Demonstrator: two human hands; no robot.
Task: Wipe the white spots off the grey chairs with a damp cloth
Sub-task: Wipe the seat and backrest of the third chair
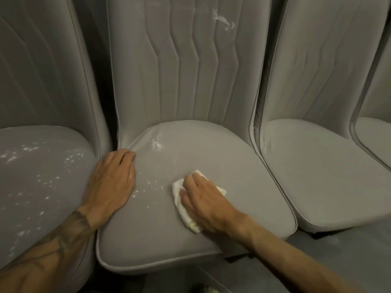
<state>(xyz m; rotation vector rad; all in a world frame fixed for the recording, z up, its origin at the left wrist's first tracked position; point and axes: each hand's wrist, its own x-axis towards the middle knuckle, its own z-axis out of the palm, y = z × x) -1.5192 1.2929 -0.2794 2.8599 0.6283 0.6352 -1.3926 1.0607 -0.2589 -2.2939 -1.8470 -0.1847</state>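
Several grey padded chairs stand side by side. On the middle chair's seat (232,166) my right hand (203,201) presses a folded white cloth (182,206) flat against the cushion, fingers spread over it. My left hand (114,182) rests flat on the seat's left part, fingers pointing to the backrest. White spots (148,191) lie between my two hands, and more white spots (156,142) sit near the seat's back. A white smear (224,21) marks the middle backrest. The left chair's seat (63,187) carries many white spots (27,151).
The right chair's seat (317,170) shows no spots, and a further chair (376,140) is cut off at the right edge. Dark floor (338,246) lies below the seats at the lower right.
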